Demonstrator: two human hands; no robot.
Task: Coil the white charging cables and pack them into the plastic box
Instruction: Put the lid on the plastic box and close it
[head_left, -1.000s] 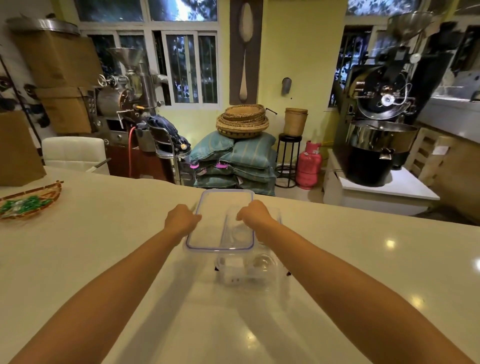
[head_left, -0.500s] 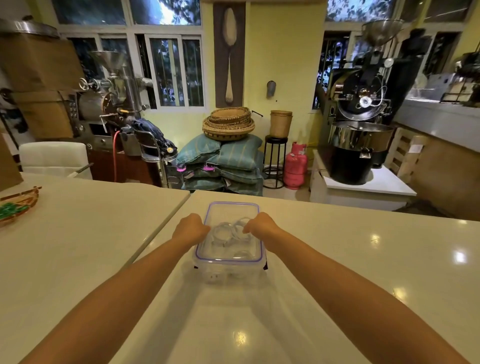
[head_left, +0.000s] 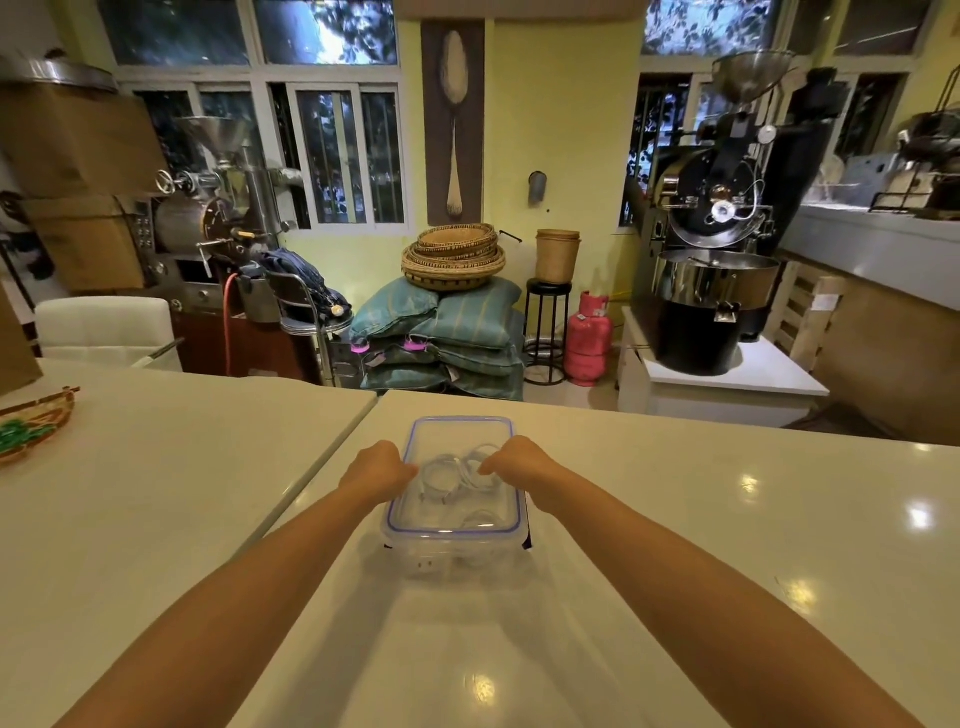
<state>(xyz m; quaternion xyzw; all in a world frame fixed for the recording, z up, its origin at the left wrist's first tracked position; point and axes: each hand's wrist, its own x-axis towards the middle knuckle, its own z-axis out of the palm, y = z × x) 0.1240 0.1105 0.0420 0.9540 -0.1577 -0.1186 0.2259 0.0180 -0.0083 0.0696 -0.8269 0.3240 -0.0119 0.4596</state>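
A clear box (head_left: 460, 564) stands on the white bench (head_left: 701, 545), near its far edge, with a blue-rimmed lid (head_left: 460, 434) lying on top. Coiled white cables (head_left: 457, 475) show through the lid. The left grip (head_left: 379, 467) and right grip (head_left: 514, 460), fingers curled, hold the lid's left and right edges. A woven basket (head_left: 31, 431) sits far left on the bench. Beyond, on the floor, are stacked cushions (head_left: 441, 332) and a pink gas cylinder (head_left: 587, 338).
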